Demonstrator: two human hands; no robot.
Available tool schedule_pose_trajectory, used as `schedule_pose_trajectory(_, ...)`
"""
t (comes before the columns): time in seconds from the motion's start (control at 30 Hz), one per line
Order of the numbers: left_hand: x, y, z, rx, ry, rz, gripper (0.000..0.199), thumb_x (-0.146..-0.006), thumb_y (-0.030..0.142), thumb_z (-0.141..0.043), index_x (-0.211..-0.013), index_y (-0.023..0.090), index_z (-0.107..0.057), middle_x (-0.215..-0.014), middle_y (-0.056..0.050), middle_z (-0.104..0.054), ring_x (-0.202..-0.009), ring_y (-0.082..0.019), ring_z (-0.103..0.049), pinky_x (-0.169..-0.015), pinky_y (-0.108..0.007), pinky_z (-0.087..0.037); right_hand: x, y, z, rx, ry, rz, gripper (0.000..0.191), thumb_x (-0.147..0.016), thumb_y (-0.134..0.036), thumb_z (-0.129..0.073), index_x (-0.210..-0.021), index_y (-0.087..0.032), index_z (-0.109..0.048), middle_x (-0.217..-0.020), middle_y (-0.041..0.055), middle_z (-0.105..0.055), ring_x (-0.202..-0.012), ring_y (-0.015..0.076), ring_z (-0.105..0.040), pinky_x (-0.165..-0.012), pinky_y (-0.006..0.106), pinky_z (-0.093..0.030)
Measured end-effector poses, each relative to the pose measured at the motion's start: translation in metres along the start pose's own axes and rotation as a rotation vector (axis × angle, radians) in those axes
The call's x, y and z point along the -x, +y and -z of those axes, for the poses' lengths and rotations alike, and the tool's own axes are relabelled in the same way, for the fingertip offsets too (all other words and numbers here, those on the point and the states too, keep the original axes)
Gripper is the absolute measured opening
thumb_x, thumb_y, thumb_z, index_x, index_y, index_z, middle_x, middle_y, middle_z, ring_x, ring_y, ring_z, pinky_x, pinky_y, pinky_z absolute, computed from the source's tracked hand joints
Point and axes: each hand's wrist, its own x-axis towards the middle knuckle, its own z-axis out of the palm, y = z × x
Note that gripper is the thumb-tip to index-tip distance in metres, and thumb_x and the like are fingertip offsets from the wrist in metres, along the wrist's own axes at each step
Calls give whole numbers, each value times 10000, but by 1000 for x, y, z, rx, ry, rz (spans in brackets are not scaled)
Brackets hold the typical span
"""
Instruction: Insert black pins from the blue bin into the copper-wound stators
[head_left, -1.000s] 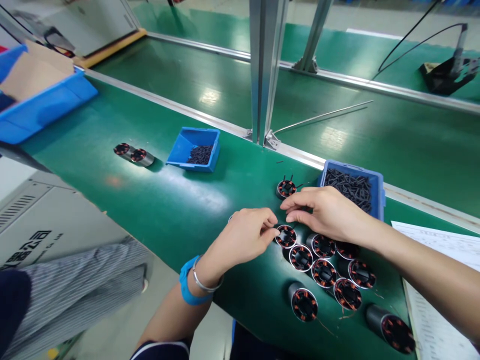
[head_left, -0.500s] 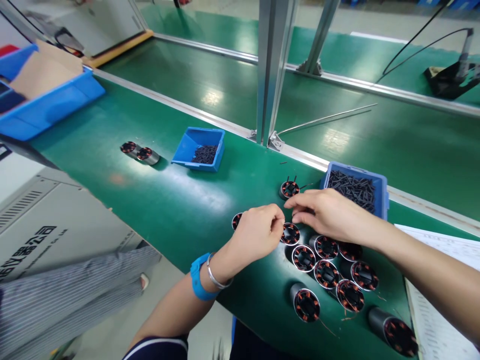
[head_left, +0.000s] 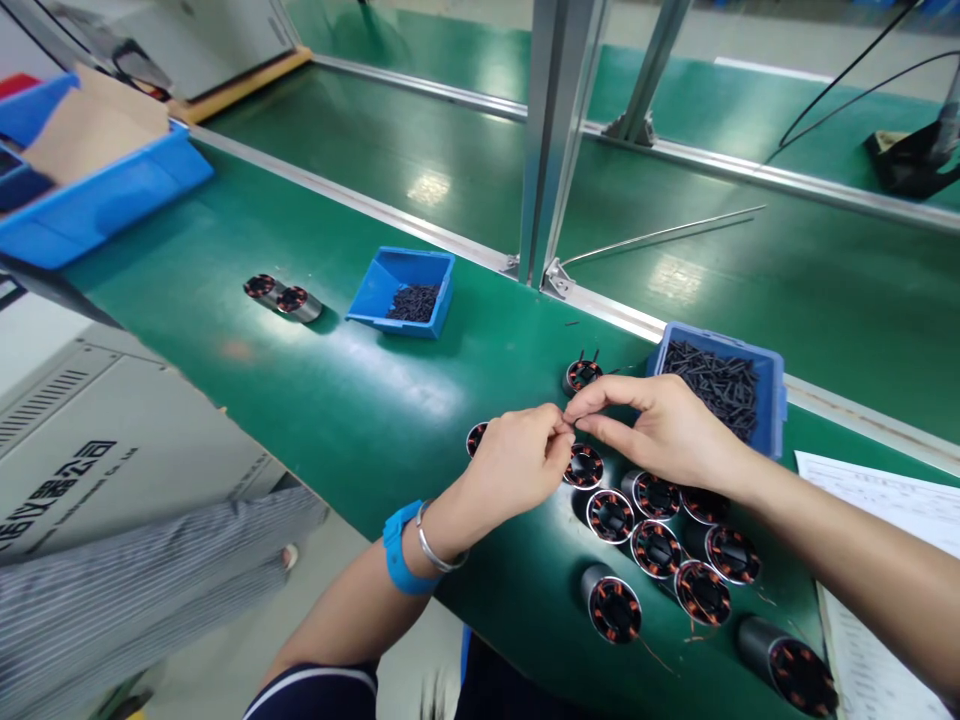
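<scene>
My left hand (head_left: 521, 458) and my right hand (head_left: 664, 425) meet over the green table, fingertips pinched together. Whatever lies between the fingers is too small or hidden to name. Just below them stands a motor stator (head_left: 583, 467), a metal cylinder with copper windings, partly covered by my left hand. Behind the fingertips, another stator (head_left: 582, 376) has thin black sleeves sticking up from it. A third stator (head_left: 476, 438) shows partly past my left hand. Several more stators (head_left: 655, 549) stand grouped under and in front of my right forearm; some trail copper wire.
A blue bin of black sleeves (head_left: 771, 400) stands beyond my right hand. A smaller blue bin (head_left: 363, 300) and two stators (head_left: 298, 303) are farther left. Printed sheets (head_left: 862, 520) lie under my right forearm. A metal frame post (head_left: 551, 150) rises at the table's back edge.
My right hand's fingertips have closed in and now meet those of my left hand. The stators stay where they were; the view has shifted slightly.
</scene>
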Motion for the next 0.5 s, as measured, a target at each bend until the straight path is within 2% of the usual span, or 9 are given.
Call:
schedule_pose_trajectory(0.33, 1, -1, 0, -51, -16, 12, 144, -868, 212, -503, -727, 192, -519, -637, 10, -589, -576, -146, -537, -592, -289, -403, -6, -10, 3, 186, -80, 48, 191, -843, -118, -547, -919, -216, -693, -917, -14, -756, -848, 144, -708, -790, 278, -542)
schedule_pose_trajectory(0.5, 0, -2, -1, -43, -33, -18, 113, -881, 188, -485, -768, 195, -495, -741, -20, -640, -675, -181, -608, -645, -321, -444, -7, -6, 2, 287, -97, 55, 159, -837, -130, -583, -932, -197, -693, -867, 16, -738, -857, 171, -675, -758, 300, -521)
